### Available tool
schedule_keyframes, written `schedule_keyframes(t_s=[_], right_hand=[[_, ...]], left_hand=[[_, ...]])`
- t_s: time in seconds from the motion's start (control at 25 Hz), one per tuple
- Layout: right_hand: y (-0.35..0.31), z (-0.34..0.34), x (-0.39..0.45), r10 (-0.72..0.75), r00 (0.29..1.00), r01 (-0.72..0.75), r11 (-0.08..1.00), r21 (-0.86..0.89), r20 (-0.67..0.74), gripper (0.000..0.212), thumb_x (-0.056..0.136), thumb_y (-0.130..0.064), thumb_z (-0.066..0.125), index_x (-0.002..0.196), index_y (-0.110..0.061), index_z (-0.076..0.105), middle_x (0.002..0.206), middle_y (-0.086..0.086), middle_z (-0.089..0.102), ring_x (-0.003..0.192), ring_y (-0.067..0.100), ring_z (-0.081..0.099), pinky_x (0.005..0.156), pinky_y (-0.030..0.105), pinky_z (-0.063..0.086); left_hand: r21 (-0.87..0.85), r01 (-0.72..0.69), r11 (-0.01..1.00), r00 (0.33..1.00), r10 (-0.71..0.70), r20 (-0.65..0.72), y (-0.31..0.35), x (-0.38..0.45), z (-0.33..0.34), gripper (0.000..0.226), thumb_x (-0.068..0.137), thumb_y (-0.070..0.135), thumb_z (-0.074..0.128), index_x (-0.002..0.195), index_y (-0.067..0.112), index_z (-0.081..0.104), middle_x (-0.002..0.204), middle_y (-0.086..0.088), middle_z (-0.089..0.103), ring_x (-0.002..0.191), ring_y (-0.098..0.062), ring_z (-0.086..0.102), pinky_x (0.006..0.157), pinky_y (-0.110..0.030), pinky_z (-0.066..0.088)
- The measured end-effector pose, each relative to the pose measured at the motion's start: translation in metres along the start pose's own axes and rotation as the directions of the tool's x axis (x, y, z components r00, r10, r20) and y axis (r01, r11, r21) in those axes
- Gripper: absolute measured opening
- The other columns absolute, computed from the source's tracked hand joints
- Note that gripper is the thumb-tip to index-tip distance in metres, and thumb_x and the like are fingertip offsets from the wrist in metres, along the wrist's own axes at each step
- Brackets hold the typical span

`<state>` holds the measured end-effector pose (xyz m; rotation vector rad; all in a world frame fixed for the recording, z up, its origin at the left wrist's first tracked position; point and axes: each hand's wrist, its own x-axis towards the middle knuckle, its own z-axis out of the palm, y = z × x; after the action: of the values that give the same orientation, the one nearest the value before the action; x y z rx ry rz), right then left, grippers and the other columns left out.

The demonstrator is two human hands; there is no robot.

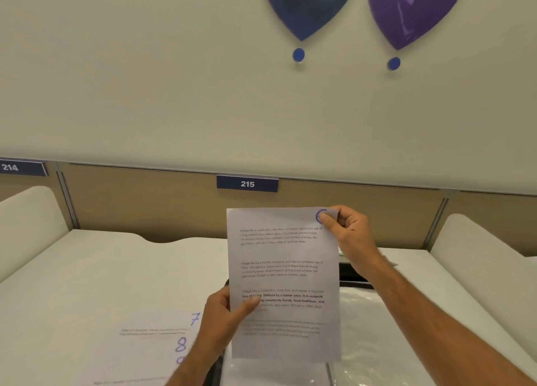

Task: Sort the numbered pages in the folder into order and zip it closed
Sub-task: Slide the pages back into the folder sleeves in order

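Above the open folder [356,327], I have both hands [225,313] [345,231] pinching a white printed page [283,281], mid-sort; next, read its thumb-covered number.

A white bench [87,269] with a wavy cut-out along its far edge runs up to a tan partition [145,199], where a dark blue plate reading 215 [247,183] sits at the top middle and another reading 214 [21,167] sits at far left. Rounded cream dividers stand at the left [29,220] and right [476,249]. On the pale wall [145,80] above hang a dark blue petal shape [305,5] and a purple one [412,11], each with a small blue dot [298,55] below its tip.
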<state>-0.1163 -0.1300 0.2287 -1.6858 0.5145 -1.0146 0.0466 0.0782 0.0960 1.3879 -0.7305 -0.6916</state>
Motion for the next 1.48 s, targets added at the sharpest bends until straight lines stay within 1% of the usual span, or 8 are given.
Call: schedule_keyframes(t_s=[0.28,0.52,0.72,0.84,0.96,1.12,1.28,1.48], right_hand=[[0.056,-0.059,-0.056,0.298,0.949,-0.306,0.949,0.072,0.098,0.040,0.077,-0.023,0.084,0.111,-0.004,0.072,0.106,0.012,0.076,0.097,0.036,0.073,0.079,0.043,0.061],[0.101,-0.101,-0.079,0.444,0.868,-0.454,0.891,-0.005,0.222,0.045,0.078,-0.013,0.084,0.119,-0.006,0.069,0.114,0.012,0.074,0.102,0.035,0.072,0.092,0.056,0.056],[0.116,-0.144,-0.064,0.476,0.866,-0.484,0.875,0.014,0.154,0.066,0.058,-0.029,0.094,0.117,-0.007,0.071,0.113,0.013,0.074,0.101,0.036,0.072,0.093,0.057,0.055],[0.118,-0.177,-0.049,0.467,0.882,-0.471,0.879,0.072,0.056,0.059,0.064,-0.017,0.092,0.117,-0.002,0.069,0.111,0.015,0.075,0.098,0.036,0.073,0.091,0.058,0.056],[0.125,-0.216,-0.027,0.448,0.892,-0.440,0.891,0.113,-0.062,0.073,0.053,-0.023,0.096,0.118,-0.001,0.069,0.107,0.012,0.076,0.094,0.032,0.074,0.080,0.046,0.062],[0.141,-0.251,0.000,0.426,0.888,-0.392,0.898,0.198,-0.174,0.107,0.021,-0.045,0.101,0.116,-0.009,0.070,0.109,0.008,0.076,0.098,0.031,0.074,0.082,0.044,0.061],[0.157,-0.266,0.015,0.438,0.867,-0.371,0.886,0.278,-0.237,0.055,0.060,-0.018,0.088,0.111,-0.011,0.071,0.114,0.011,0.074,0.094,0.026,0.075,0.080,0.040,0.060],[0.182,-0.262,0.021,0.434,0.843,-0.338,0.887,0.315,-0.317,0.052,0.063,-0.017,0.085,0.113,-0.013,0.071,0.110,0.006,0.076,0.102,0.029,0.072,0.078,0.037,0.059]], left_hand=[[-0.097,0.087,0.991,0.995,-0.092,-0.045,0.004,-0.012,0.064,0.018,0.088,0.011,0.073,0.103,0.002,0.072,0.094,-0.012,0.077,0.084,-0.033,0.075,0.079,-0.052,0.060],[-0.073,0.140,0.987,0.989,-0.143,-0.040,-0.007,-0.003,0.107,0.020,0.087,0.015,0.076,0.102,0.003,0.073,0.092,-0.010,0.078,0.084,-0.031,0.075,0.081,-0.052,0.060],[0.000,0.195,0.981,0.978,-0.195,-0.068,-0.024,0.019,0.142,0.027,0.098,0.035,0.061,0.094,0.012,0.075,0.089,0.000,0.078,0.083,-0.021,0.075,0.079,-0.040,0.061],[0.211,0.185,0.960,0.978,-0.157,-0.141,-0.042,0.043,0.161,0.022,0.098,0.036,0.061,0.088,0.021,0.073,0.082,0.009,0.075,0.079,-0.014,0.072,0.079,-0.040,0.062],[0.537,0.081,0.839,0.996,-0.051,-0.071,-0.057,0.069,0.178,0.004,0.094,0.037,0.066,0.093,0.034,0.068,0.090,0.019,0.070,0.083,-0.002,0.065,0.084,-0.027,0.058],[0.758,-0.051,0.650,0.999,0.040,0.033,-0.069,0.101,0.200,0.027,0.096,0.045,0.060,0.122,0.035,0.061,0.117,0.017,0.061,0.108,-0.004,0.056,0.099,-0.023,0.044],[0.909,-0.171,0.381,0.985,0.085,0.149,-0.090,0.133,0.218,0.043,0.099,0.050,0.052,0.139,0.036,0.049,0.143,0.012,0.047,0.131,-0.013,0.040,0.110,-0.032,0.033],[0.960,-0.245,0.137,0.969,0.071,0.237,-0.120,0.149,0.228,0.045,0.103,0.051,0.041,0.146,0.038,0.043,0.143,0.004,0.042,0.128,-0.020,0.038,0.107,-0.039,0.032]])
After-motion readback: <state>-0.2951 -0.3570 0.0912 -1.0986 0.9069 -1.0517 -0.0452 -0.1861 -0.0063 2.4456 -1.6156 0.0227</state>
